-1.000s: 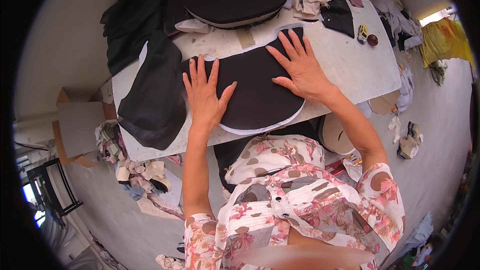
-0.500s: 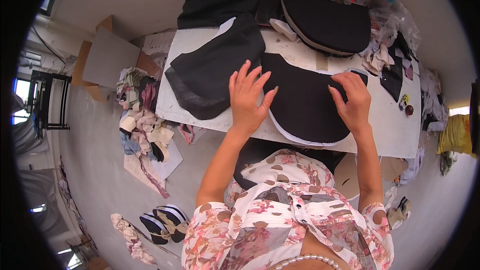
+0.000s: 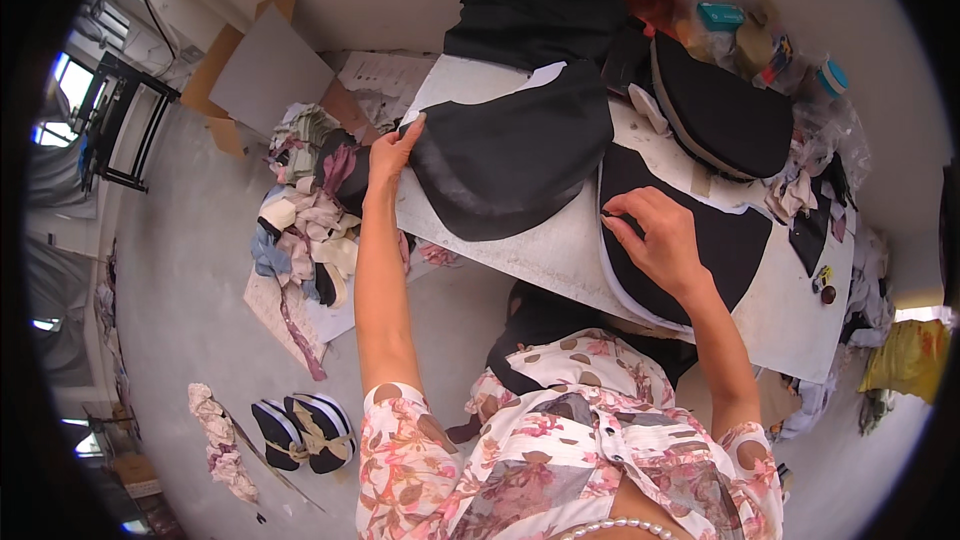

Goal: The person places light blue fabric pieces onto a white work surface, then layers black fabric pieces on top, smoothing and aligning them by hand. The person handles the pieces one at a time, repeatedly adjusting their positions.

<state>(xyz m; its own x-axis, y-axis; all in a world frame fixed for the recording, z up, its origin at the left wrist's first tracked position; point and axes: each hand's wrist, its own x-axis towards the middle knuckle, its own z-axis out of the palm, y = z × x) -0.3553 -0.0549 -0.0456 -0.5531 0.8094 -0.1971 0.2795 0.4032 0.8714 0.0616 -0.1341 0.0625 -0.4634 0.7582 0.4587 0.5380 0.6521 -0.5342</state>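
My left hand [image 3: 390, 152] is at the left corner of a dark, curved fabric piece [image 3: 520, 165] on the white table. Its thumb lies over the corner and the fingers are at the edge, closed on it. My right hand [image 3: 658, 240] hovers over or rests on a second black curved piece [image 3: 735, 245] with a white layer showing along its rim; I cannot tell whether it touches. The fingers of that hand are bent, thumb apart from them, with nothing between.
Behind lie a heap of black fabric [image 3: 530, 15] and a stack of black curved pieces [image 3: 725, 105]. Plastic bags and scraps crowd the right end of the white table [image 3: 545, 265]. A cardboard box [image 3: 265, 70] and fabric scraps [image 3: 310, 230] are on the left.
My left hand has moved left from between the two pieces to the left piece's far left corner. My right hand has shifted left over the right piece. The view has turned leftward.
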